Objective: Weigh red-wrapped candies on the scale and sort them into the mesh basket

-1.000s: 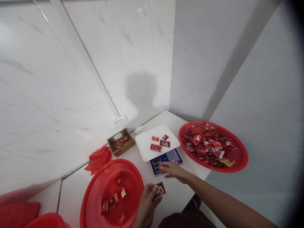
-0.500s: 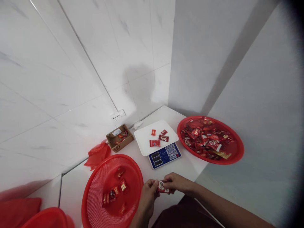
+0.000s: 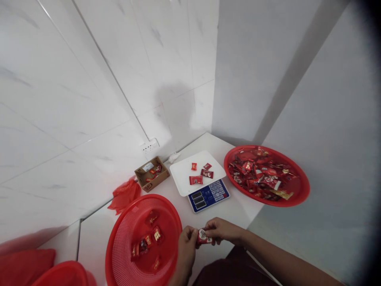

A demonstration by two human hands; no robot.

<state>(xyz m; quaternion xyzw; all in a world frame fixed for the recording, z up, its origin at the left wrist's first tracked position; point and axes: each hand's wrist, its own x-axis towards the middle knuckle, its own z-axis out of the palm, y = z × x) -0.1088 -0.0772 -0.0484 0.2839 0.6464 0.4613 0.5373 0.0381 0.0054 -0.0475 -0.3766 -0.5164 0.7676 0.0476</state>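
Observation:
A small red candy packet with a white label patch and dark lettering is held between both hands. My left hand pinches its left end. On its right end, the thumb and fingers of my right hand are closed. Close by on the left stands a red mesh basket with several red-wrapped candies at its bottom. Just beyond the hands is a weighing scale with a blue keypad panel. Several wrapped candies lie apart on its white tray.
A large red basin full of wrapped candies stands at the right, over the table's edge. A small cardboard box holds a few candies. Beside it lies a red plastic bag. Another red container is at the lower left.
The whole view has shifted slightly, so the table things appear a little further right. Both hands keep hold of the candy packet, with hardly any visible movement.

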